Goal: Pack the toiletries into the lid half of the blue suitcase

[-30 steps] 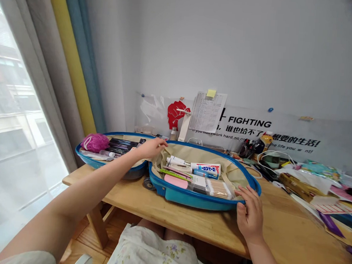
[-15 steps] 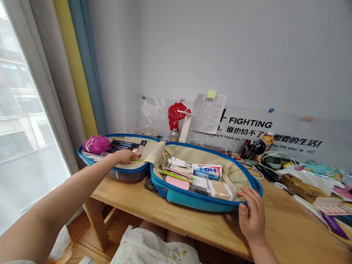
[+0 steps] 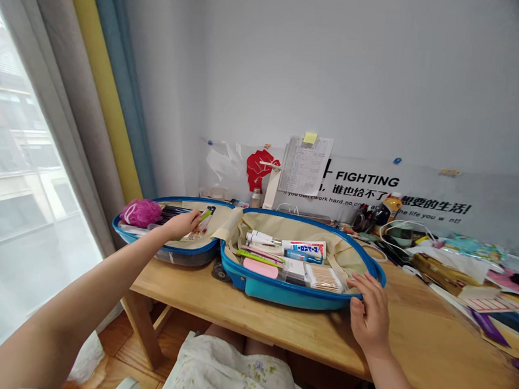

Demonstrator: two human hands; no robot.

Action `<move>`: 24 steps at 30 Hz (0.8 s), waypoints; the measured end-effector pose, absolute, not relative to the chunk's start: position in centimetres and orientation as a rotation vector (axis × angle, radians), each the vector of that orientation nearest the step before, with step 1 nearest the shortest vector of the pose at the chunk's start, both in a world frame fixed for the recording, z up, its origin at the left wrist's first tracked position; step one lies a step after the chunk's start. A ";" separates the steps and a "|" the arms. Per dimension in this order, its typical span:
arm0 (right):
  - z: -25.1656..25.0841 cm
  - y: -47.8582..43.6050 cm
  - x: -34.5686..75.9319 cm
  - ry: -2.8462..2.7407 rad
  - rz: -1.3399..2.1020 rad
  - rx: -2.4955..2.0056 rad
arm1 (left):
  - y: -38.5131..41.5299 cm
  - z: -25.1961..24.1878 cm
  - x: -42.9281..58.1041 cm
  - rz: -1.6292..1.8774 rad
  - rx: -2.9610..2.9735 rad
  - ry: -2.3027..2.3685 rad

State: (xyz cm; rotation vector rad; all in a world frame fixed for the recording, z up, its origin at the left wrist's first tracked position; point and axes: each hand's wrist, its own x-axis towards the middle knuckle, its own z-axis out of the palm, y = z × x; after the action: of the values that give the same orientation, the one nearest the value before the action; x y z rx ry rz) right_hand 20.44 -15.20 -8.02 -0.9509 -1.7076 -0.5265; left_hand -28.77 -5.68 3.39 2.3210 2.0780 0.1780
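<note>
A small blue suitcase lies open on the wooden table [image 3: 277,329], its two halves side by side. My left hand [image 3: 181,224] reaches into the left half [image 3: 167,248] and pinches a thin packet with a green edge [image 3: 202,221], beside dark tubes and a magenta bath pouf [image 3: 141,212]. My right hand [image 3: 369,313] rests with spread fingers on the front right rim of the right half [image 3: 279,289], which holds a toothpaste tube [image 3: 304,247], a pink flat case [image 3: 260,268], cotton swabs [image 3: 323,277] and small tubes.
The table's right side is crowded with papers, packets, cables, pens and an orange bottle [image 3: 391,206]. A poster with a red fist and pinned paper [image 3: 305,164] hangs on the wall behind. Curtains and a window stand left. My lap in floral cloth [image 3: 233,373] is under the table edge.
My left hand moved from the hinge area into the left half, closed on the thin packet and lifted it slightly. My right hand stayed on the rim.
</note>
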 end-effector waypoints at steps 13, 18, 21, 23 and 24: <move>-8.0 -15.2 20.3 -1.702 -0.527 -0.943 | -9.7 5.5 -14.8 0.063 2.771 1.011; -8.1 -15.3 20.4 -1.707 -0.531 -0.965 | -8.9 4.6 -12.9 -0.049 2.797 0.920; -8.1 -15.3 20.4 -1.703 -0.534 -0.963 | -8.6 4.2 -12.7 -0.071 2.793 0.939; -8.1 -15.2 20.4 -1.701 -0.530 -0.958 | -8.4 4.0 -12.8 -0.070 2.788 0.974; -8.1 -15.2 20.4 -1.700 -0.525 -0.957 | -8.4 4.0 -12.8 -0.065 2.786 0.995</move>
State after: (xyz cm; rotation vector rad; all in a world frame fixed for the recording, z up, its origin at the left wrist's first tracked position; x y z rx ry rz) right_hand 20.37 -15.23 -8.07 -0.9571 -1.6998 -0.5254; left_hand -12.78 -8.43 4.00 2.7855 0.9950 -0.0652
